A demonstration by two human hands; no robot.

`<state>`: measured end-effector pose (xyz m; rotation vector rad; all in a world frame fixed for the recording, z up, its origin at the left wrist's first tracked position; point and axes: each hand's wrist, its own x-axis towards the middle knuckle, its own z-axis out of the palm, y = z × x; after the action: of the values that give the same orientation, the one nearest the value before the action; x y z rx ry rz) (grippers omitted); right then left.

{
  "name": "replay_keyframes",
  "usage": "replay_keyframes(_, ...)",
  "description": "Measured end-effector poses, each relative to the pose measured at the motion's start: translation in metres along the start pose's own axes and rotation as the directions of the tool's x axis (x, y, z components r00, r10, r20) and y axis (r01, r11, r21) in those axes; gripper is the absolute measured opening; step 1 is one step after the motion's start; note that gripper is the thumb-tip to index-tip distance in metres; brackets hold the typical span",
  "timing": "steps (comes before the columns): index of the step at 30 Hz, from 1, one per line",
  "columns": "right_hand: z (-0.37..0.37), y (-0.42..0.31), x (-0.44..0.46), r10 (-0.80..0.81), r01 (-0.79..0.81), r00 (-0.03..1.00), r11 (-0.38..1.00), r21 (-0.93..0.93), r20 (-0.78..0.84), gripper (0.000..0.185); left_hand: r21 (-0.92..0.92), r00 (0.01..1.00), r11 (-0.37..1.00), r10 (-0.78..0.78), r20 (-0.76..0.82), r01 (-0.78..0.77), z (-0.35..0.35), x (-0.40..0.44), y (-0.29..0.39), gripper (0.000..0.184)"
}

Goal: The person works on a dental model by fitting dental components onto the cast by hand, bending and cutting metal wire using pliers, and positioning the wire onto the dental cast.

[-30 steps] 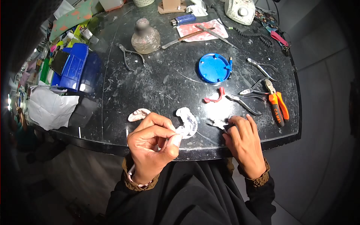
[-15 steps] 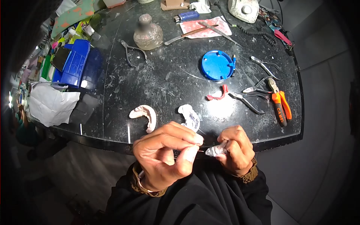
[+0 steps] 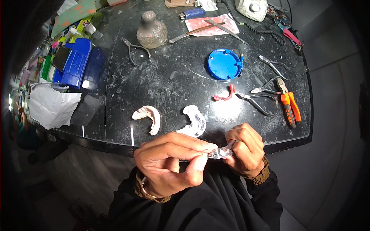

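Observation:
Thumb and fingers of my left hand pinch a thin piece of wire, mostly hidden by the fingertips. My right hand is wrapped round metal pliers, whose jaws point left and meet the wire at my left fingertips. Both hands are over the table's front edge. Just beyond them lies a white dental cast. A curved, pinkish cast rests to its left. A red curved piece is farther back, beside more pliers.
Orange-handled cutters and other pliers lie at the right. A round blue lid, a glass bottle and knives on pink-stained paper stand farther back. At the left are a blue box and crumpled paper.
My right hand has lifted the pliers from the table and brought them toward me. My left hand has moved right with the wire, and the pliers' jaws now meet it.

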<state>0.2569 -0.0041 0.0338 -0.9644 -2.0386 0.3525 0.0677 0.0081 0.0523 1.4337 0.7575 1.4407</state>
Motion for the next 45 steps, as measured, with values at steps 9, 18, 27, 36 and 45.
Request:
replay_keyframes(9,-0.006,0.002,0.005,0.018,-0.049,0.988,0.978,0.202,0.152,0.026,0.160,0.934,0.944,0.238,0.268,-0.287,-0.028,0.014,-0.007,0.019)
replay_keyframes(18,-0.011,-0.001,0.008,0.005,-0.098,0.968,0.929,0.356,0.252,0.024,0.076,0.856,0.939,0.271,0.440,-0.336,-0.040,0.021,-0.007,0.013)
replay_keyframes(27,-0.026,-0.001,0.018,-0.045,-0.032,0.948,0.971,0.236,0.315,0.028,-0.071,0.844,0.977,0.208,0.495,-0.199,-0.041,0.023,-0.004,0.014)
replay_keyframes(36,-0.047,-0.005,0.032,-0.103,0.058,0.893,0.992,0.115,0.438,0.035,-0.090,0.830,0.978,0.208,0.517,-0.189,-0.039,0.023,-0.005,0.015)
replay_keyframes(45,-0.052,-0.006,0.034,-0.114,0.051,0.880,0.988,0.147,0.461,0.028,-0.182,0.805,0.979,0.181,0.566,-0.092,-0.037,0.025,-0.005,0.012)
